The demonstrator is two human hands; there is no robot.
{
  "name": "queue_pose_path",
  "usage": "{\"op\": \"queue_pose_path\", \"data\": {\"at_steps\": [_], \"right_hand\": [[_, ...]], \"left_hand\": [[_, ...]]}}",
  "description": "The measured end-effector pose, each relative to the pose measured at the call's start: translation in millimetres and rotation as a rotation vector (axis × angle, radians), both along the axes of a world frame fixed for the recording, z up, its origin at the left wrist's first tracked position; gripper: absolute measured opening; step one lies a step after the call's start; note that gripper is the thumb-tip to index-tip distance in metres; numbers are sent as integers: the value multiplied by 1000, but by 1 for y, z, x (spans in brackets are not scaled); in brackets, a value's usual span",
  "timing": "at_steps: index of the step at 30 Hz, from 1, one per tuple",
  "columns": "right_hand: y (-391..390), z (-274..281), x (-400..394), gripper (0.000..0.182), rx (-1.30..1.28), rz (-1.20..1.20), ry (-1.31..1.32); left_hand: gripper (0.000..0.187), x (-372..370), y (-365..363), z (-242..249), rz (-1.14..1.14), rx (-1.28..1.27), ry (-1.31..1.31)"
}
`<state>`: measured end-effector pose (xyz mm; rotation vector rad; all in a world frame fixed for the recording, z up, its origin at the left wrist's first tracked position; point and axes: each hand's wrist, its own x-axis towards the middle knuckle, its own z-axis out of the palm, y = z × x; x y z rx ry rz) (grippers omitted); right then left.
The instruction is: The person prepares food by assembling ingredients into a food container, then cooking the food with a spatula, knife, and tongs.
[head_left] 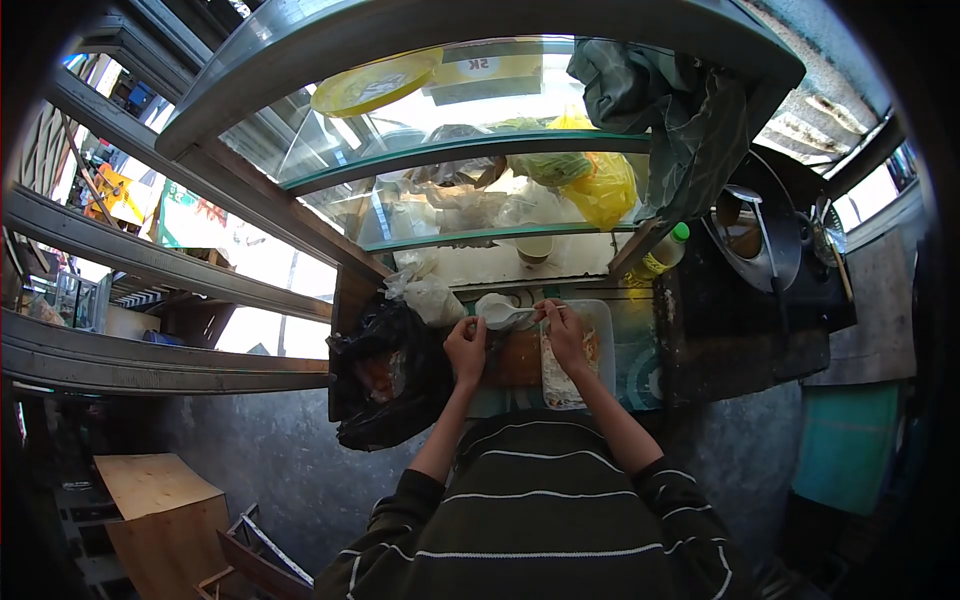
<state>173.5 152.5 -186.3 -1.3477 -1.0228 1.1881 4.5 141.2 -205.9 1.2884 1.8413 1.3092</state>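
A white, spoon-shaped utensil lies between my two hands, its rounded end to the left and its narrow end at my right fingers. My right hand is closed, pinching that narrow end above a clear plastic tub. Pale, crumbly stuff with orange bits covers the tub's inside. My left hand has its fingertips pinched together by the rounded end; what they hold is too small to make out. Between my forearms lies a brown wooden board. A tied bag of white stuff stands beyond my left hand.
On the left sits a black plastic bag with things inside. A glass display case rises in front, holding a yellow bag and a cup. At right are a green-capped bottle and a wok.
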Motion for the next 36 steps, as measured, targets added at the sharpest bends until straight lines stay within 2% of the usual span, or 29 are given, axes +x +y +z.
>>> {"op": "queue_pose_path", "data": {"at_steps": [2, 4, 7, 14, 16, 17, 19, 20, 22, 26, 28, 31, 36], "right_hand": [[0, -3, 2, 24, -33, -9, 42], [0, -7, 3, 23, -32, -51, 222], [-5, 2, 15, 23, -106, -48, 348], [-53, 42, 69, 23, -29, -185, 287], [-72, 56, 83, 22, 7, -241, 98], [-83, 52, 87, 22, 5, -243, 96], [-102, 44, 91, 18, 119, -106, -373], [-109, 44, 91, 18, 118, -110, -378], [-118, 48, 90, 13, 254, 153, -793], [-119, 54, 84, 11, 189, 146, -730], [-111, 58, 81, 11, 252, -19, -638], [-86, 64, 70, 11, 278, -79, -557], [-38, 68, 25, 13, 337, 99, -456]], "left_hand": [[19, 1, 0, 0, 2, 2, 3], [19, 0, 0, 0, 6, 3, 8], [20, 0, 0, 0, 5, -23, 5], [24, -3, 4, 8, 3, -80, 24], [25, -2, 4, 7, 3, -89, 28], [25, -2, 5, 7, 6, -89, 16], [25, -1, 7, 6, 4, -87, 2], [24, -1, 8, 6, 2, -75, 2], [24, 1, 9, 4, -1, -66, -4], [21, 0, 7, 5, 13, -50, -6], [23, 0, 7, 6, 9, -50, -21], [23, 1, 5, 8, 7, -58, -7], [23, 2, 8, 10, -7, -79, -6]]}}
